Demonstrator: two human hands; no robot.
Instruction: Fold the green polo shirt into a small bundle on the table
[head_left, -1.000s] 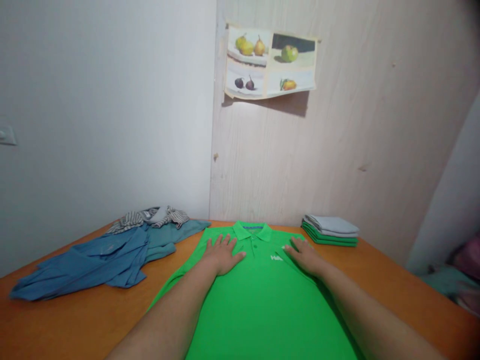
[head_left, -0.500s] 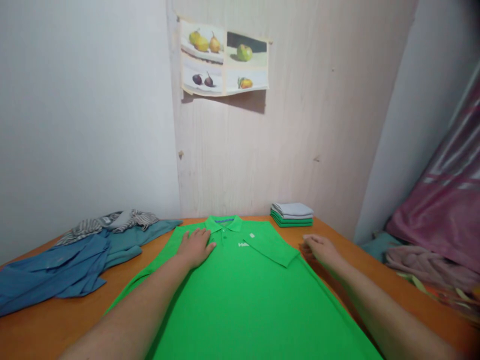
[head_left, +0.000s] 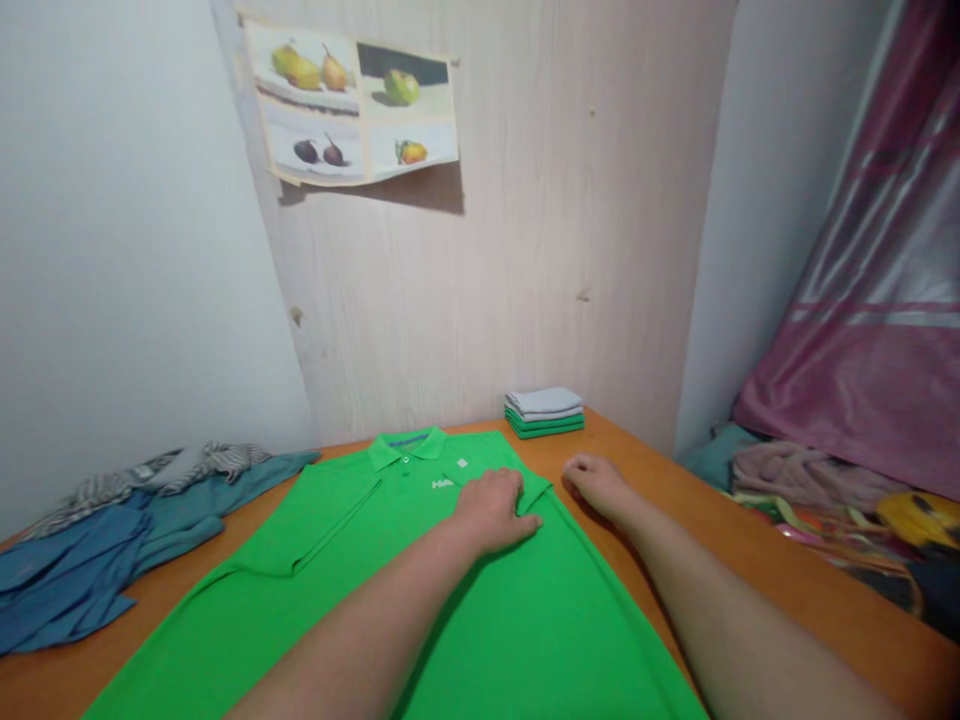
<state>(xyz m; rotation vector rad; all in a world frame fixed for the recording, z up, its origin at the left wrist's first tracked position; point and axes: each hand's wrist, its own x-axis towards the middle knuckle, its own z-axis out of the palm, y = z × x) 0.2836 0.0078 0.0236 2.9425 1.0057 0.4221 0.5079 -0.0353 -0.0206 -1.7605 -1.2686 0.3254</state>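
Note:
A green polo shirt (head_left: 480, 620) lies spread front-up on the orange table, collar (head_left: 409, 448) at the far end. It has a blue inner neckband and a small white chest logo. Both short sleeves lie over the body, the left sleeve (head_left: 322, 530) slanting inward. My left hand (head_left: 491, 508) rests palm down on the right sleeve, thumb apart from the fingers, hiding part of it. Just beyond the shirt's right edge, my right hand (head_left: 596, 485) sits low over the table with its fingers curled in. Nothing shows in it.
Behind the shirt stands a stack of folded grey and green clothes (head_left: 544, 412). Loose blue clothes (head_left: 75, 550) and a striped garment (head_left: 180, 468) lie at the left. A pink curtain (head_left: 862, 390) hangs at the right above a heap of cloth (head_left: 802, 475). The wall bounds the table's back.
My left hand has crossed from the shirt's left shoulder to the right sleeve. The view has turned right. My right hand stays beside the shirt's right edge, its fingers more curled.

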